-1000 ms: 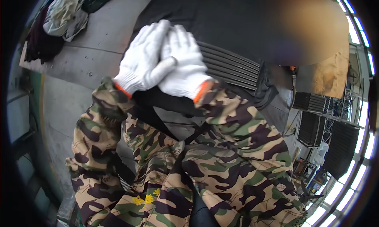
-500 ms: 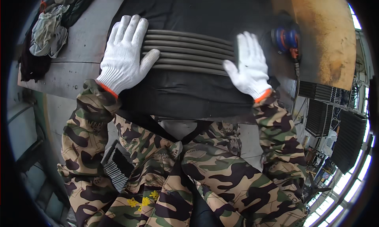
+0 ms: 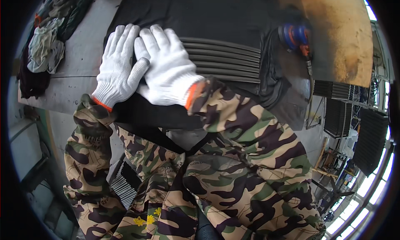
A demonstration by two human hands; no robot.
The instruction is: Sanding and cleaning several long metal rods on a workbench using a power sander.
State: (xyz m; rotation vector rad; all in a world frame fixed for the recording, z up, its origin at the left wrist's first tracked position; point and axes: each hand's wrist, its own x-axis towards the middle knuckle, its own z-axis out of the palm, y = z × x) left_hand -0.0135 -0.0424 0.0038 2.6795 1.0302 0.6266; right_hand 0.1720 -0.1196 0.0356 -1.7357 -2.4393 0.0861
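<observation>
Several dark grey metal rods [image 3: 227,60] lie side by side on a black cloth [image 3: 200,10] spread over the table. Across their left ends rests my right hand [image 3: 166,62] in a white knit glove, palm down, fingers stretched toward the far side. Just left of it is my left hand [image 3: 118,62], gloved the same way, flat with fingers extended. The left thumb meets the side of the right glove. Both palms face down, and the left ends of the rods are hidden under the gloves.
At the far right stands a blue and orange sander [image 3: 296,36] with a hose. Next to it is a brown-stained board [image 3: 337,35]. Crumpled clothes [image 3: 46,44] lie on the table's left. Racks of dark rods [image 3: 337,117] stand beyond the right edge.
My right hand has swept left from the rods' right ends to beside my left hand, uncovering those ends. The left hand has shifted slightly left and nearer.
</observation>
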